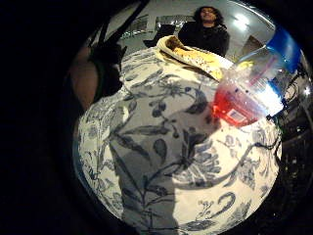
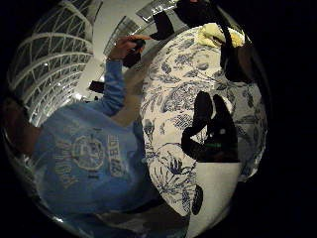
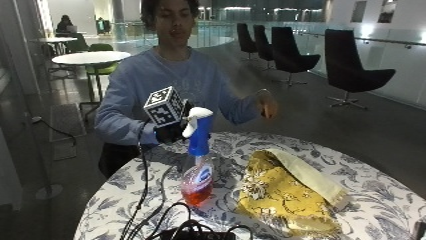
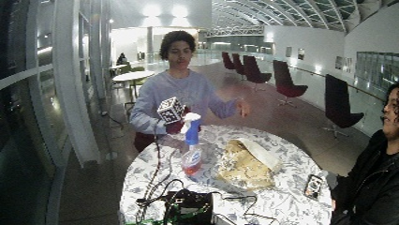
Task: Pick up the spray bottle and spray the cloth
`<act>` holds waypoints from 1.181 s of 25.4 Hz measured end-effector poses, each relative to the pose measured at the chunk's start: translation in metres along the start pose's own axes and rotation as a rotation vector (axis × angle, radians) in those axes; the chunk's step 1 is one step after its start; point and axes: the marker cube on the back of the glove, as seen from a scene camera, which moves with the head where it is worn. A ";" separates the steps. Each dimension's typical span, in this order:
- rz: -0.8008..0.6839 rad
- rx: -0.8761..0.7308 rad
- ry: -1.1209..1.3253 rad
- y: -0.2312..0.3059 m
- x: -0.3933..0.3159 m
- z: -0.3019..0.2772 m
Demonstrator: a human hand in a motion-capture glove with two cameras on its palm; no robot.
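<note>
Your gloved right hand [image 3: 172, 131] is curled around the white trigger head of the spray bottle [image 3: 198, 172], which stands upright on the round table [image 3: 373, 192] with its blue-and-white floral cover; red liquid fills the bottle's lower part; the yellow patterned cloth [image 3: 283, 195] lies crumpled just beside the bottle; your bare left hand [image 3: 267, 106] hangs raised above the table's far edge, holding nothing.

Yellow patterned cloth [image 3: 287, 196]; blue-floral tablecloth [image 3: 373, 190]; red-liquid spray bottle [image 3: 198, 175]

The spray bottle [image 3: 198, 170] head hides the gloved hand [image 3: 172, 131] fingers; the label print is too small to read.
</note>
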 end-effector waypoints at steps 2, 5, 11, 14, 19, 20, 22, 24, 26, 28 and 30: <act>0.001 -0.002 0.004 0.000 0.003 0.001; 0.010 -0.009 0.012 0.000 0.011 0.002; 0.045 0.002 0.015 0.000 0.021 0.002; 0.068 0.020 0.010 0.000 0.021 0.002; 0.190 0.072 -0.085 -0.001 0.031 -0.002; 0.236 0.094 -0.134 -0.001 0.036 -0.004; 0.345 0.172 -0.262 -0.001 0.049 -0.009; 0.459 0.277 -0.385 0.001 0.064 -0.016; 0.563 0.373 -0.466 0.003 0.080 -0.024; 0.645 0.452 -0.495 0.005 0.096 -0.031; 0.693 0.509 -0.487 0.006 0.111 -0.036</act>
